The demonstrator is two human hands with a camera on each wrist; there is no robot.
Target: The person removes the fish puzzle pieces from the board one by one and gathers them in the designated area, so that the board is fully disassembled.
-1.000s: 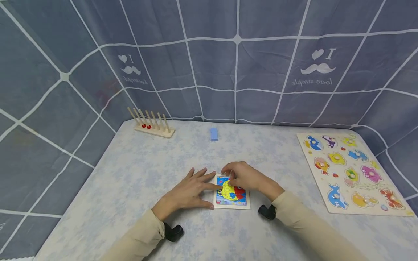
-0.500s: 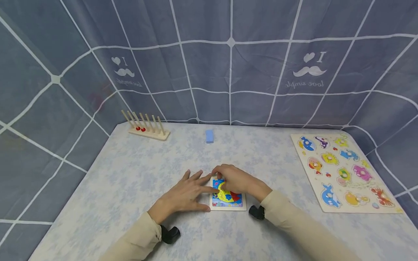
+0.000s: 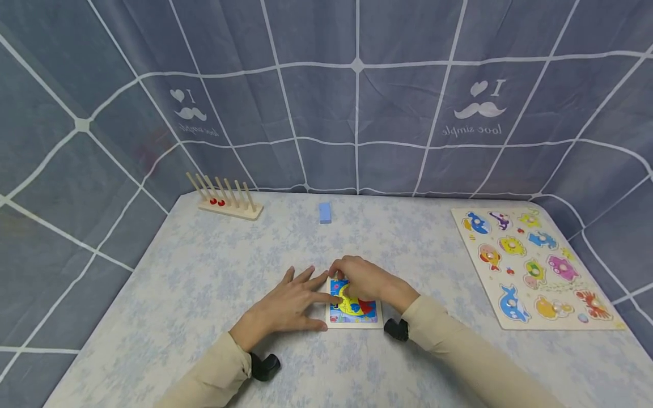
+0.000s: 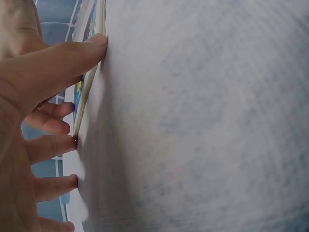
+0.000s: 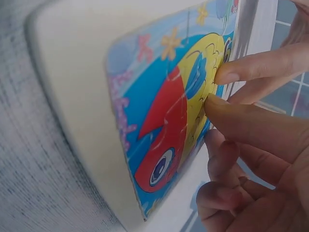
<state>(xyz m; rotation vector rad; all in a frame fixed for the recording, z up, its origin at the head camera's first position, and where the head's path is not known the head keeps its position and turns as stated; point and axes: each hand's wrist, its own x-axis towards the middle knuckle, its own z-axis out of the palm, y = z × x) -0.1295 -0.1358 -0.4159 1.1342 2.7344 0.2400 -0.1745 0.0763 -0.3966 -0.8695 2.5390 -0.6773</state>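
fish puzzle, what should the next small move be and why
Perhaps press the fish puzzle gently with the right thumb: that thumb touches its yellow body, piece seams show, and the left hand is spread at the edge, so could steady it.

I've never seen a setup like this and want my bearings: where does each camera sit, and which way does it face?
Head: worn on the head, facing forward and down at the fish puzzle; left hand, right hand and both sleeves show.
Left wrist: worn there, looking across the tabletop, the puzzle almost edge-on; the left hand shows, with part of another, likely the right.
Right wrist: worn there, looking close across the puzzle; the right hand shows, plus a finger likely the left's.
Shared: head and right wrist both show the puzzle's picture.
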